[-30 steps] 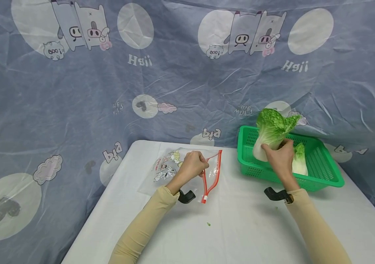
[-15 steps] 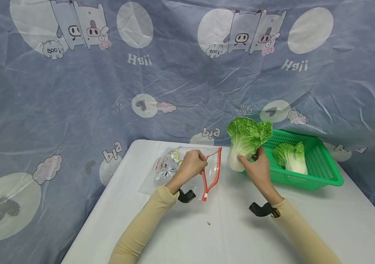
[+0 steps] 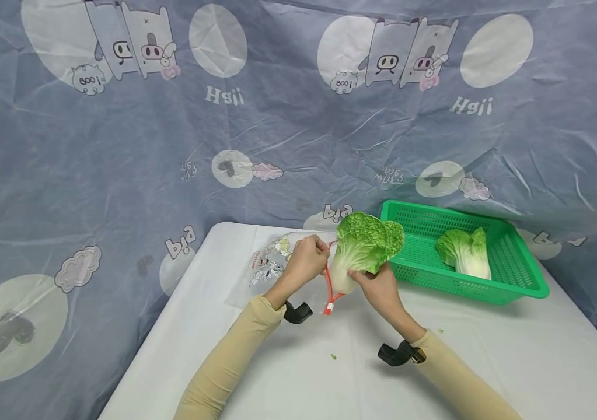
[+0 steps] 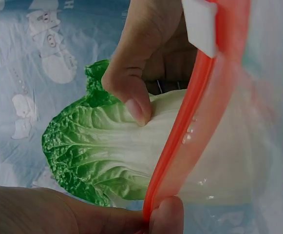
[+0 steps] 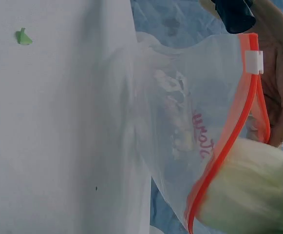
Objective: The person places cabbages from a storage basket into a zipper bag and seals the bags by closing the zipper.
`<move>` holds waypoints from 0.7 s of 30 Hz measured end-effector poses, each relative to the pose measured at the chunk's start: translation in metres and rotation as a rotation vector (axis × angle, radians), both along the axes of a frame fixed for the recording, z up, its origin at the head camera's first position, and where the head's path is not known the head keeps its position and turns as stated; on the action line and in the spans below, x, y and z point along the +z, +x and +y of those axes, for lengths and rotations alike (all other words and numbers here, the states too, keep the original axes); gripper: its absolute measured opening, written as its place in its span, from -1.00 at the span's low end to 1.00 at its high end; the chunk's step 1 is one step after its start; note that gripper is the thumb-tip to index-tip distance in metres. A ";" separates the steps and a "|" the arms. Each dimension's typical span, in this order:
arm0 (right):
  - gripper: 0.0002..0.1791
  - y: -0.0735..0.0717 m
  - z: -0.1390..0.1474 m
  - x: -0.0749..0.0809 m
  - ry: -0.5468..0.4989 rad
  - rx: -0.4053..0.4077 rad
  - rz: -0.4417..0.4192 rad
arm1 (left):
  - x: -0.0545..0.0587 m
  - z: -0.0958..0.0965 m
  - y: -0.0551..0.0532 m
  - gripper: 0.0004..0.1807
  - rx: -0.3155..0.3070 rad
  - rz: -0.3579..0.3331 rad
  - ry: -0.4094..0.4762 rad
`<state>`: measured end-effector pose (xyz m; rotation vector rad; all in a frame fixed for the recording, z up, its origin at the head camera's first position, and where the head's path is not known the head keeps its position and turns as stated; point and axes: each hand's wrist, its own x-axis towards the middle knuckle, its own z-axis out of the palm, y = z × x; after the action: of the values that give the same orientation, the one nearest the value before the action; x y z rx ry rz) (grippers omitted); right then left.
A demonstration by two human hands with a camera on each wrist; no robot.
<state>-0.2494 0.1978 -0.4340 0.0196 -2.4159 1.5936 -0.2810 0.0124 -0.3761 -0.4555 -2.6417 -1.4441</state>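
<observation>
Blue-grey printed sheeting (image 3: 298, 128) fills pretty much everything beyond the fingers of the left hand (image 3: 305, 261) and right hand (image 3: 380, 287), with a white table (image 3: 298, 379) below them. Well off to the right of the right fingers sits a green basket (image 3: 450, 284), second cabbage (image 3: 467, 254) lying in it. Next down in size, a clear zip bag (image 3: 266, 268), mostly left of the left fingers, which pinch its red-edged mouth. The held cabbage (image 3: 363, 242) is between the two hands. Right one's nearer: it grips the thing, thumb on the white stalk, leaves flaring up past the fingertips. Key bit imo: its long axis is tilted, stalk end pointing down-left into the bag's mouth, just beside the left fingers. How deep, can't tell. Tiny stuff: white slider (image 5: 254, 62) wearer-side of the left fingers, and a leaf scrap (image 3: 333, 356) closer in.
</observation>
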 end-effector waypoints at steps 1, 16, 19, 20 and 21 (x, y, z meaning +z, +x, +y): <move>-0.26 0.000 -0.001 -0.001 -0.004 0.019 -0.001 | 0.000 0.000 0.000 -0.89 0.002 0.003 0.005; -0.31 -0.001 0.007 -0.022 0.146 0.220 -0.014 | 0.005 0.000 0.003 -0.90 -0.021 -0.033 0.112; -0.33 -0.001 0.014 -0.026 0.194 0.302 -0.018 | 0.007 -0.001 0.004 -0.90 -0.022 -0.042 0.127; -0.32 -0.001 0.016 -0.027 0.196 0.334 -0.021 | 0.007 -0.001 0.004 -0.91 -0.026 -0.049 0.135; -0.31 -0.001 0.018 -0.029 0.190 0.373 -0.027 | 0.007 -0.001 0.005 -0.92 -0.030 -0.056 0.137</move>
<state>-0.2508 0.2157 -0.4625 0.5132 -2.6954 1.4983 -0.2764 0.0112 -0.3691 -0.4493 -2.5659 -1.6579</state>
